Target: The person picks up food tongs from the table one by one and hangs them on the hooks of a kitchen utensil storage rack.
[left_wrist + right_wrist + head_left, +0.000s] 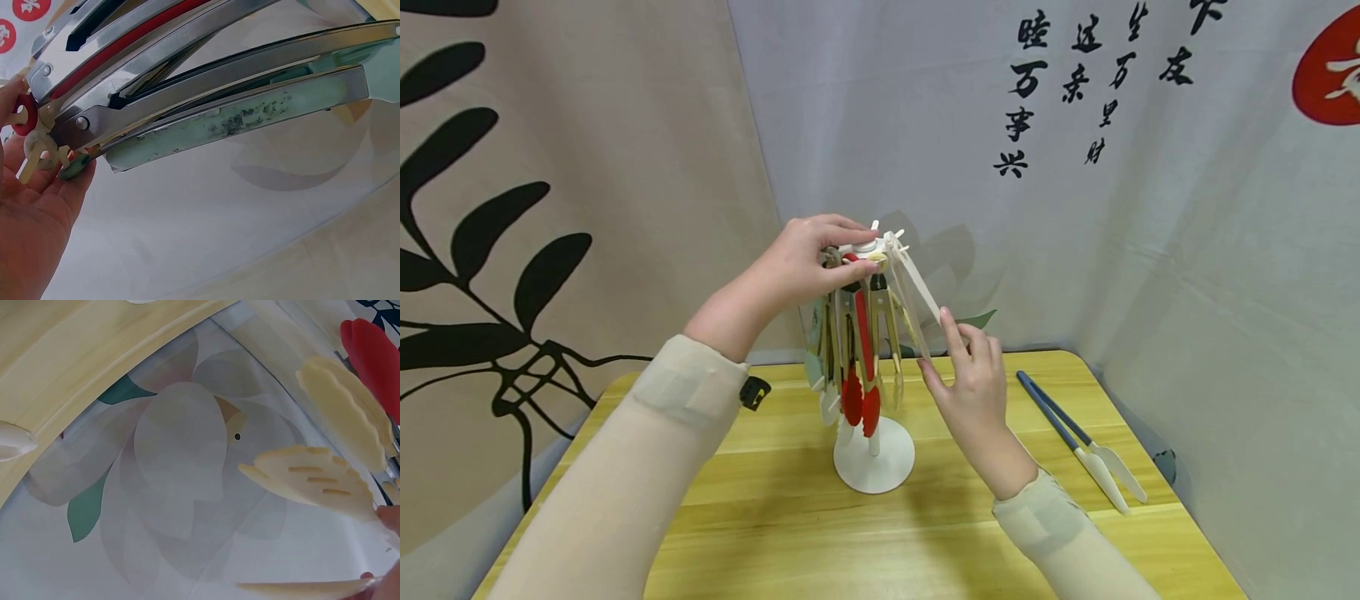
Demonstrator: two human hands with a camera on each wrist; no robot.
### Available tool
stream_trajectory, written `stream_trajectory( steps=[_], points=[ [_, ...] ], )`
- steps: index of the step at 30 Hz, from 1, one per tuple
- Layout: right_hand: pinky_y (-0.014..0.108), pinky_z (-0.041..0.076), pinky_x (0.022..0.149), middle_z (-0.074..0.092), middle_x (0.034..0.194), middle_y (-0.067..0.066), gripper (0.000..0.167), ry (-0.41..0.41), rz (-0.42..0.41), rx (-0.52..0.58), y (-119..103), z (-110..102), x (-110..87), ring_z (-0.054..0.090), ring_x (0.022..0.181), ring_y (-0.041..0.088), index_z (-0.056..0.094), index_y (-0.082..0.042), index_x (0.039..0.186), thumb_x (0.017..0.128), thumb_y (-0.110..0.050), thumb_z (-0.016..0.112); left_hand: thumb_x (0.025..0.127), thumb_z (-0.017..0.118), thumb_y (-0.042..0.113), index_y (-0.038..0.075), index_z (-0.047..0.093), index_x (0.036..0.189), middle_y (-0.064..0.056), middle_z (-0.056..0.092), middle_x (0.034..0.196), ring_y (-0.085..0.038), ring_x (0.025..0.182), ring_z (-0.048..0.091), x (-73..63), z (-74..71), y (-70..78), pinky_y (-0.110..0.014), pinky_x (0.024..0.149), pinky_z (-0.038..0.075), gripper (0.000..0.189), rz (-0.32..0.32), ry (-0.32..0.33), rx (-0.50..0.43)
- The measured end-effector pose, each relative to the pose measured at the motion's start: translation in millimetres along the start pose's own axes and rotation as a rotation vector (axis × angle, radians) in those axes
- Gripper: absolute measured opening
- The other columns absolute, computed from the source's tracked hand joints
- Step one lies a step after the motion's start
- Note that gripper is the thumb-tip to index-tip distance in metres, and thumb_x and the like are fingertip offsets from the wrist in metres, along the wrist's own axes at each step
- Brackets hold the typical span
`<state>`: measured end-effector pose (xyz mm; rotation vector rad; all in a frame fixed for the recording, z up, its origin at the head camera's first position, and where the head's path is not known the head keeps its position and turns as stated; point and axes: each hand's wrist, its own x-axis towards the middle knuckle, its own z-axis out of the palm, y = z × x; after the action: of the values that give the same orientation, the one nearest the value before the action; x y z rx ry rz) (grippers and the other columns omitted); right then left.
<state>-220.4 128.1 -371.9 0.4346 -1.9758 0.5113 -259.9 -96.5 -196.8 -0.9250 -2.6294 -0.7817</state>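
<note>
A white utensil rack with a round base stands upright on the table, several tongs hanging from its top hooks. My left hand grips the rack's top, fingers above and thumb below; in the left wrist view, that hand is beside the tongs' hook ends. My right hand pinches the spread arms of cream tongs, whose upper end is at the rack's top. The right wrist view shows their slotted cream head beside my fingertips. Red tongs and green tongs hang nearby.
Blue-handled tongs with pale heads lie at the right of the wooden table. Behind the table hangs a pale cloth with black characters and leaf prints. A small black object is beside my left cuff.
</note>
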Motion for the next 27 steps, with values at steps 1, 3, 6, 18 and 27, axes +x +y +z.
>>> stream_trajectory(
  steps=[1, 3, 6, 18, 27],
  points=[
    [0.039, 0.039, 0.068, 0.055, 0.108, 0.017, 0.078, 0.0, -0.007, 0.002, 0.0, 0.8, 0.0, 0.045, 0.08, 0.031, 0.044, -0.013, 0.141, 0.073, -0.015, 0.081, 0.086, 0.069, 0.033, 0.016, 0.062, 0.127, -0.005, 0.058, 0.129, -0.021, 0.112, 0.056, -0.2, -0.1, 0.0, -0.037, 0.093, 0.049, 0.044, 0.0, 0.001, 0.0],
    [0.039, 0.04, 0.068, 0.055, 0.107, 0.017, 0.074, 0.007, -0.019, 0.014, -0.2, 2.3, 0.4, 0.046, 0.08, 0.031, 0.046, -0.012, 0.14, 0.074, -0.01, 0.08, 0.087, 0.069, 0.033, 0.016, 0.062, 0.127, -0.005, 0.058, 0.129, -0.021, 0.113, 0.056, -0.6, -0.3, -0.1, -0.037, 0.093, 0.049, 0.044, -0.001, 0.002, 0.0],
    [0.039, 0.041, 0.066, 0.055, 0.104, 0.017, 0.066, 0.01, -0.033, 0.047, -1.3, 4.6, 1.0, 0.048, 0.079, 0.031, 0.048, -0.012, 0.139, 0.079, -0.002, 0.073, 0.087, 0.068, 0.032, 0.016, 0.062, 0.127, -0.005, 0.058, 0.129, -0.021, 0.113, 0.056, -0.7, -0.5, -0.3, -0.037, 0.094, 0.048, 0.044, 0.001, 0.002, 0.0],
    [0.037, 0.043, 0.067, 0.057, 0.104, 0.014, 0.064, -0.031, -0.022, 0.062, -6.3, 5.2, -1.9, 0.051, 0.081, 0.03, 0.045, -0.016, 0.142, 0.084, 0.002, 0.066, 0.087, 0.068, 0.033, 0.016, 0.06, 0.128, -0.005, 0.057, 0.131, -0.022, 0.12, 0.053, -1.1, 0.1, -0.4, -0.04, 0.1, 0.044, 0.046, -0.012, -0.004, -0.005],
    [0.04, 0.045, 0.071, 0.058, 0.103, 0.013, 0.065, -0.086, -0.029, 0.086, -3.0, 4.0, -1.6, 0.051, 0.085, 0.03, 0.042, -0.015, 0.144, 0.085, 0.004, 0.063, 0.085, 0.07, 0.037, 0.019, 0.06, 0.129, -0.003, 0.056, 0.134, -0.022, 0.125, 0.048, -2.3, 1.6, 0.3, -0.04, 0.103, 0.042, 0.049, -0.036, 0.008, -0.04]
  ],
)
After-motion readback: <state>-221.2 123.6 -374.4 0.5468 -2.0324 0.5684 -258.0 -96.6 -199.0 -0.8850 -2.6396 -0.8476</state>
